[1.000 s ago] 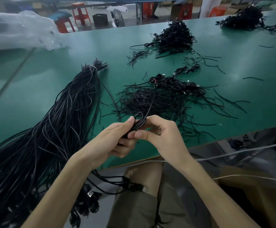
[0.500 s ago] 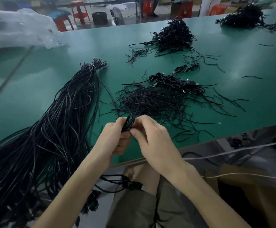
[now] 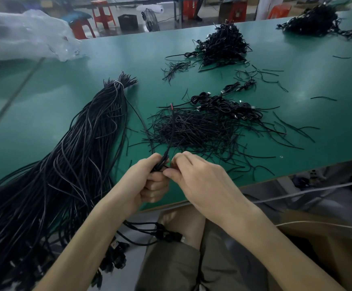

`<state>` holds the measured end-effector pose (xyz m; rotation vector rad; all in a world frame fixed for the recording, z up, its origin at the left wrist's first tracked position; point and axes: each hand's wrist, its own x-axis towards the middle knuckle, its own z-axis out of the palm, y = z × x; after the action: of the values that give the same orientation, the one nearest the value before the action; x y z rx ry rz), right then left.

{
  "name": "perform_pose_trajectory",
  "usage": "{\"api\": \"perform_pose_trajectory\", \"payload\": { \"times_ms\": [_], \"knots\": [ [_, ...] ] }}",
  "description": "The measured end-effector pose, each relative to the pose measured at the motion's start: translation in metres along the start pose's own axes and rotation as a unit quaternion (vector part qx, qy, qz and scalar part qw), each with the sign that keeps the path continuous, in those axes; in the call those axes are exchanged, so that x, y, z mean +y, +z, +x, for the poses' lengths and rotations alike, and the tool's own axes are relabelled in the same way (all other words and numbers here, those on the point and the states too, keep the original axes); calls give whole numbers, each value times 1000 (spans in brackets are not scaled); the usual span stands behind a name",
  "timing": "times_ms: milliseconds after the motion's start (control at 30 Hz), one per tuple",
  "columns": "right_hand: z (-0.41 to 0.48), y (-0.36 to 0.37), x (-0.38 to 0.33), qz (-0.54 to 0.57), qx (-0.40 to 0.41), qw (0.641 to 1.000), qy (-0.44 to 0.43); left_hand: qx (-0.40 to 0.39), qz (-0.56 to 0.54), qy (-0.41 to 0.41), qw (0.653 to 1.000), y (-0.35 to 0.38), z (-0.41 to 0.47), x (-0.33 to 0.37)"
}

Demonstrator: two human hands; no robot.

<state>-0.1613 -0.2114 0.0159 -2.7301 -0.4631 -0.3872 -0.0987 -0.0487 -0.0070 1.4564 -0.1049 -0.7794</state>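
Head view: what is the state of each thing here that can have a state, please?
cable, folded into a small coil, one end sticking up.
left hand, grips the cable.
right hand, pinches the cable.
bundle, tied near its far end, lying on the table, near end hanging off the edge.
short wires, loose heap.
coiled cables, wound up, lying together.
bag, crumpled.
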Motion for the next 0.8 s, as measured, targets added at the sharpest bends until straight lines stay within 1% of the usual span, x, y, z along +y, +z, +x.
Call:
{"api": "perform_pose_trajectory", "payload": {
  "times_ms": [100, 133, 233, 267, 400, 467, 567, 633, 733, 800],
  "knots": [
    [-1, 3, 3, 76, -15, 997, 7, -7, 9, -3, 1000, -1, 0, 0],
    [-1, 3, 4, 83, -14, 996, 3, -9, 16, -4, 1000, -1, -1, 1],
    [-3, 6, 6, 60, 16, 998, -26, -5, 49, -12, 999, 1, -3, 2],
    [-4, 7, 6, 70, 21, 997, -31, -2, 54, -15, 998, 1, -4, 2],
    [-5, 10, 9, 176, -6, 984, -19, -17, 63, -15, 998, 0, -5, 0],
    [-5, 10, 10, 205, 1, 979, -9, -30, 64, -15, 997, -1, -4, 0],
    [-5, 11, 13, 164, 46, 985, 0, -31, 63, -21, 997, -1, -4, 3],
    [-4, 12, 16, 143, 63, 987, 19, -29, 83, 16, 996, -1, -7, 5],
    [-4, 12, 21, 137, 86, 985, 52, 12, 148, 136, 979, 0, -13, 6],
    [-3, 11, 24, 132, 95, 985, 61, 23, 146, 197, 969, 2, -17, 6]
  ]
}}
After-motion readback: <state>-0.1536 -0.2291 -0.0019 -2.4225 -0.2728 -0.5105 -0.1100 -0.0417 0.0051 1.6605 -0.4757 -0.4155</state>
